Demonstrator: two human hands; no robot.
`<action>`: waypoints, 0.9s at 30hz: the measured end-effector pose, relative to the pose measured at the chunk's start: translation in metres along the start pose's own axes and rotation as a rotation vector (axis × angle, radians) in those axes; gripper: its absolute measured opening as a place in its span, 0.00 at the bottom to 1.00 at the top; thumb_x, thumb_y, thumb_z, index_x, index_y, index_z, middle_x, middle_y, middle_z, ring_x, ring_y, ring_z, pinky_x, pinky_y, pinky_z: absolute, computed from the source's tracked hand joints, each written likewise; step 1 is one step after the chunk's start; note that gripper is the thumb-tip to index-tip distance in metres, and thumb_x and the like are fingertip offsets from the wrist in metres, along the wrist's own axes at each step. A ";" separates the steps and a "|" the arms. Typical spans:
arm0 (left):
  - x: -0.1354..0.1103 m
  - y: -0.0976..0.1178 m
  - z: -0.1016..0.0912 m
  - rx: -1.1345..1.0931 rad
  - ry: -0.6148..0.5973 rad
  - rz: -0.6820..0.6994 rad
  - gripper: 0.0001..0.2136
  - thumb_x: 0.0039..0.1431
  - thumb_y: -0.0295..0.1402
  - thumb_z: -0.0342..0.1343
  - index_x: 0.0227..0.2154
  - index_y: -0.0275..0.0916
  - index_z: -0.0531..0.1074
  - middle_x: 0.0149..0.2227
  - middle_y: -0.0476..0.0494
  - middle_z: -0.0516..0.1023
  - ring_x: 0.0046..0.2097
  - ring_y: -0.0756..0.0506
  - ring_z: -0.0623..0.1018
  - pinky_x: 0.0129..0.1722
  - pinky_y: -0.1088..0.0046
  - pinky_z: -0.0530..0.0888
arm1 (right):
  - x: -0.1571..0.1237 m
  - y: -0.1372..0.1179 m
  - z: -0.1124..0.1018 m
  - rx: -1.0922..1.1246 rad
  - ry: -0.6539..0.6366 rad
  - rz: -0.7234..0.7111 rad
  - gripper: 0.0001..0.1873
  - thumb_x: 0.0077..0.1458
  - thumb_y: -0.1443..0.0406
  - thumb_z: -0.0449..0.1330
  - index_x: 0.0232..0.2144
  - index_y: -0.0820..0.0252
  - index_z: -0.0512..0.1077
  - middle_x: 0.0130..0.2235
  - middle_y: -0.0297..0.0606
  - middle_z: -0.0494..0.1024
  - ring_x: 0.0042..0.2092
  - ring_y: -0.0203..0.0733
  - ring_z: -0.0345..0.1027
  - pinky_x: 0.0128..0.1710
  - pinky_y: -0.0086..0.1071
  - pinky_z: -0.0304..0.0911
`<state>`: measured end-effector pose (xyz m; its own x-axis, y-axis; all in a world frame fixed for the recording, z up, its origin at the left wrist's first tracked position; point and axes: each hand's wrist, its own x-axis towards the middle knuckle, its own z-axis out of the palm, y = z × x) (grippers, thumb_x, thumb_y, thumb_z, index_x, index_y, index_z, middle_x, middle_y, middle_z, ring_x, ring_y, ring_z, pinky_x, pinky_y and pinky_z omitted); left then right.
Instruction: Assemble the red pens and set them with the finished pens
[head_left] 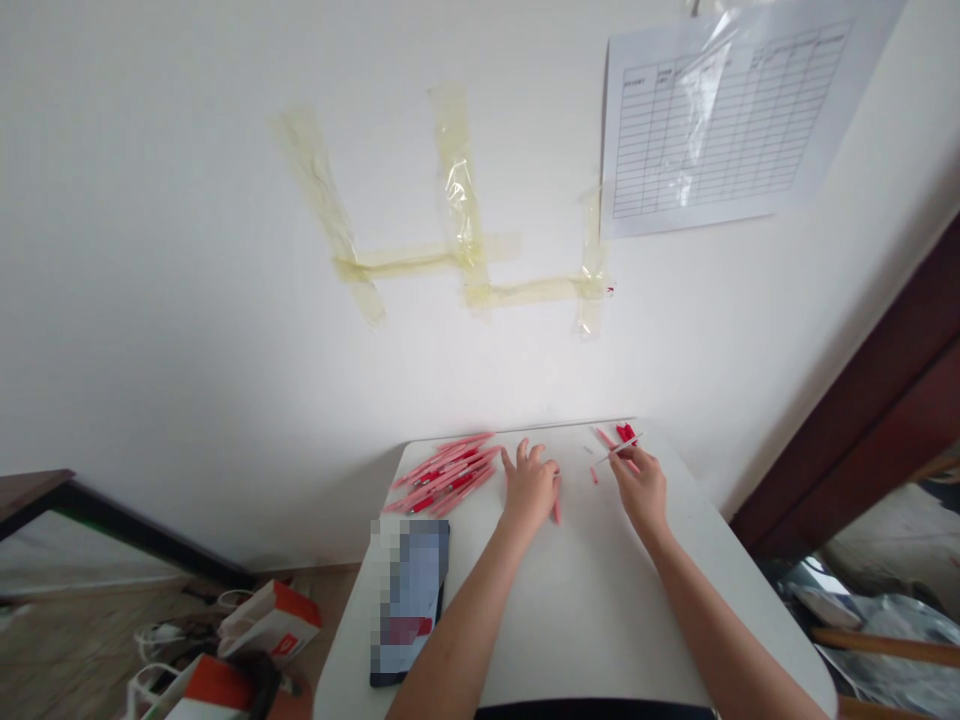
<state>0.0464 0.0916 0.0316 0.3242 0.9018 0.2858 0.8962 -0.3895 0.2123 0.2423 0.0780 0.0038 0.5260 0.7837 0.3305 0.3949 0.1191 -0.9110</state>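
A heap of several red and pink pens (pixel 448 472) lies at the far left of a small white table (pixel 585 600). My left hand (pixel 529 487) rests on the tabletop just right of the heap, fingers spread and flat, with a single red pen (pixel 557 503) lying by its right edge. My right hand (pixel 640 482) is closed in a pinch on a thin white refill (pixel 616 452). Beyond it lie a few loose red pen parts (pixel 624 433) near the table's far edge.
A dark phone (pixel 409 600) lies on the table's left side. A white wall with yellowed tape strips (pixel 457 200) and a printed table sheet (pixel 720 120) rises behind. Red and white boxes (pixel 262 625) and cables sit on the floor at left. Dark wooden furniture (pixel 885 400) stands at right.
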 end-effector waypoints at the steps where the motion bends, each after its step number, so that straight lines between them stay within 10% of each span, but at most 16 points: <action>1: 0.006 0.001 0.003 -0.013 0.000 0.038 0.07 0.60 0.32 0.59 0.39 0.47 0.80 0.60 0.43 0.72 0.68 0.33 0.59 0.67 0.31 0.47 | 0.000 0.000 0.000 -0.003 -0.002 -0.007 0.17 0.51 0.51 0.60 0.32 0.57 0.78 0.39 0.45 0.81 0.48 0.56 0.70 0.51 0.46 0.62; 13: 0.067 0.017 0.035 -0.174 -0.015 0.182 0.13 0.62 0.28 0.55 0.44 0.52 0.79 0.55 0.46 0.76 0.64 0.40 0.64 0.68 0.45 0.53 | 0.002 0.007 0.001 -0.029 0.025 -0.038 0.20 0.53 0.51 0.58 0.39 0.60 0.78 0.39 0.47 0.81 0.46 0.54 0.72 0.49 0.46 0.65; 21: 0.077 0.022 0.045 -0.195 -0.026 0.146 0.09 0.63 0.30 0.55 0.35 0.46 0.81 0.53 0.46 0.77 0.64 0.39 0.64 0.68 0.43 0.50 | 0.002 0.003 0.001 0.072 0.047 0.001 0.43 0.52 0.53 0.60 0.67 0.62 0.57 0.38 0.41 0.80 0.46 0.50 0.73 0.50 0.47 0.67; 27: 0.070 0.022 0.038 -0.219 0.045 0.132 0.10 0.63 0.25 0.53 0.36 0.43 0.78 0.54 0.45 0.76 0.62 0.42 0.66 0.68 0.45 0.54 | 0.000 -0.004 -0.001 0.112 0.031 -0.022 0.44 0.53 0.55 0.60 0.68 0.59 0.53 0.36 0.40 0.79 0.44 0.49 0.74 0.50 0.49 0.68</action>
<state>0.1006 0.1530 0.0206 0.4163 0.8330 0.3644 0.7584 -0.5392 0.3663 0.2416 0.0770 0.0074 0.5419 0.7613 0.3561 0.3208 0.2044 -0.9249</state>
